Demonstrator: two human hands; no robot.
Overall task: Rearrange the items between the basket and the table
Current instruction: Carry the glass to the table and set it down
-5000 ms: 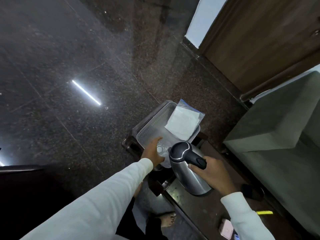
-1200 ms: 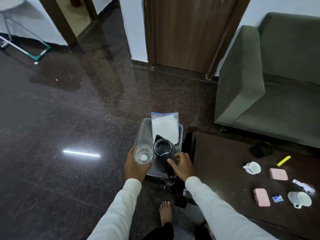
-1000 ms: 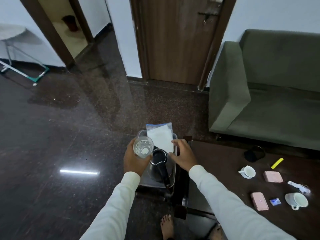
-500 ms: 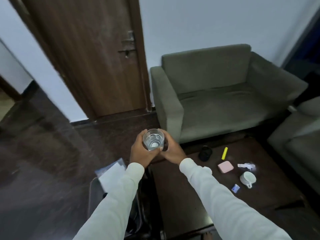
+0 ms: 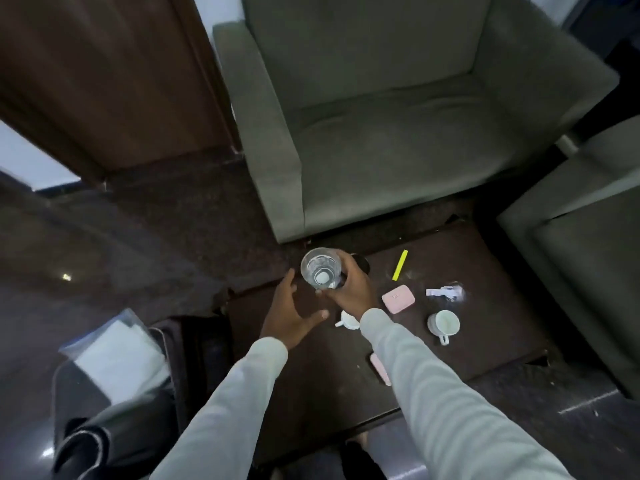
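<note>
While the right hand point(image 5: 349, 289) wraps its fingers around the clear glass point(image 5: 320, 271) and holds it upright above the far-left part of the dark table point(image 5: 311, 368), the left hand point(image 5: 289, 315) sits just beside it, fingers spread, gripping nothing. Table surface: two white cups point(image 5: 443, 323), two pink cases point(image 5: 398, 298), a yellow marker point(image 5: 400, 265). Basket point(image 5: 65, 386) stands at lower left, holding a plastic bag point(image 5: 117, 355) and kettle point(image 5: 90, 441).
</note>
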